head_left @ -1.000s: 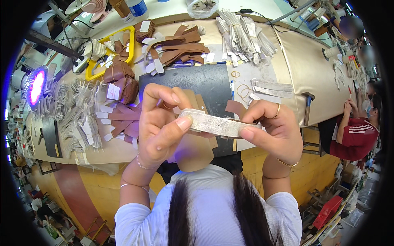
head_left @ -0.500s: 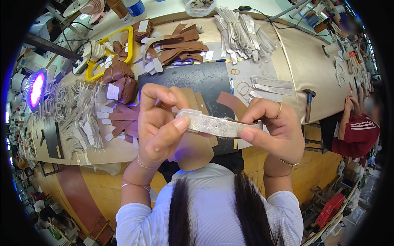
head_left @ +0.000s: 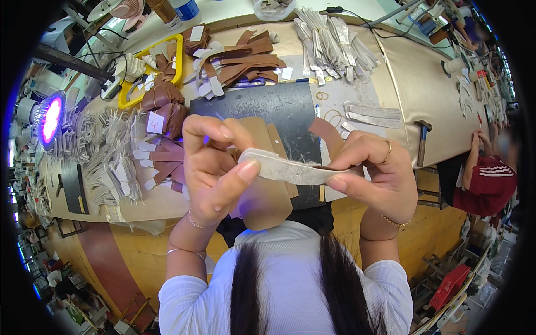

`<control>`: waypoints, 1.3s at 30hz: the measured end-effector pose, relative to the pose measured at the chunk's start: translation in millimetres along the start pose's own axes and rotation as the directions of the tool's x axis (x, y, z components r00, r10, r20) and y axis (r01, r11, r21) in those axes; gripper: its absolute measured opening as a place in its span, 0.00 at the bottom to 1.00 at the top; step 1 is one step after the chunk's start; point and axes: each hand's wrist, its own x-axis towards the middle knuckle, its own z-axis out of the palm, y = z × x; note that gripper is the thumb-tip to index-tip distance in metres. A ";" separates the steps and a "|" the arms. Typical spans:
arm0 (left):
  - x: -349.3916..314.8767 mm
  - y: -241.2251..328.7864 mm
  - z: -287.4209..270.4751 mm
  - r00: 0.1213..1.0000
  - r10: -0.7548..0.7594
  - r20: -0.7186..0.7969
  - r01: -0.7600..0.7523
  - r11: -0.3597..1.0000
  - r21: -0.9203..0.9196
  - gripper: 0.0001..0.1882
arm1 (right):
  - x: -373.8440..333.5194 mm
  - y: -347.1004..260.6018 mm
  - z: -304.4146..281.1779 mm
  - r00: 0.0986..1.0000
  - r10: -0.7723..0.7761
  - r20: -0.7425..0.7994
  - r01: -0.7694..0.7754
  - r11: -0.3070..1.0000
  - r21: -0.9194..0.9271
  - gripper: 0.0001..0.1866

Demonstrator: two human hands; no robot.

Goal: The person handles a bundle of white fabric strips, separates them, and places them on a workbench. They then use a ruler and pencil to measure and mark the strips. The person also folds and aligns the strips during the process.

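Note:
A pale grey leather strip (head_left: 290,171) with a rounded end is stretched between my hands above the table edge. My left hand (head_left: 215,164) pinches the rounded end between thumb and fingers. Its other end is gripped by the thumb and bent fingers of my right hand (head_left: 382,176). Just beyond the right fingers shows a brown leather strip (head_left: 326,134); whether it is joined to the held one I cannot tell. Beneath the hands lie a tan panel with a rounded end (head_left: 262,209) and a dark work board (head_left: 290,111).
Bundled brown strips (head_left: 251,64) and grey strips (head_left: 335,47) lie at the back. Piled grey pieces (head_left: 111,145), a yellow tray (head_left: 178,58) and a lit lamp (head_left: 50,124) stand left. A hammer (head_left: 422,142) lies right, near a seated person in red (head_left: 487,184).
The strip's visible face looked shiny and whitish before; now it is dull, fuzzy grey. Both hands keep their pinch and have barely shifted.

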 end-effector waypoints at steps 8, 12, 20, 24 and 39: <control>0.0 -0.4 3.1 1.000 0.000 -0.016 0.000 1.000 0.002 0.25 | 0.4 8.3 -4.4 0.996 -0.081 0.031 0.082 0.996 -0.027 0.07; 0.8 0.7 5.4 0.998 -0.025 -0.051 0.026 1.000 0.014 0.24 | -1.6 2.4 -2.3 1.000 -0.006 0.014 0.005 1.000 0.007 0.07; 0.0 0.5 8.4 0.994 -0.071 -0.084 0.067 0.996 -0.053 0.24 | -2.3 3.5 -1.2 1.000 0.019 0.015 -0.019 0.999 0.046 0.06; -0.1 0.3 6.0 0.994 -0.085 -0.072 0.080 0.995 -0.066 0.23 | -2.9 5.7 -2.1 0.999 0.043 0.030 -0.046 0.994 0.102 0.06; -1.1 4.1 9.0 0.985 -0.142 -0.095 0.131 0.985 -0.113 0.20 | 1.1 4.3 0.4 0.966 0.246 0.081 -0.259 0.924 0.281 0.19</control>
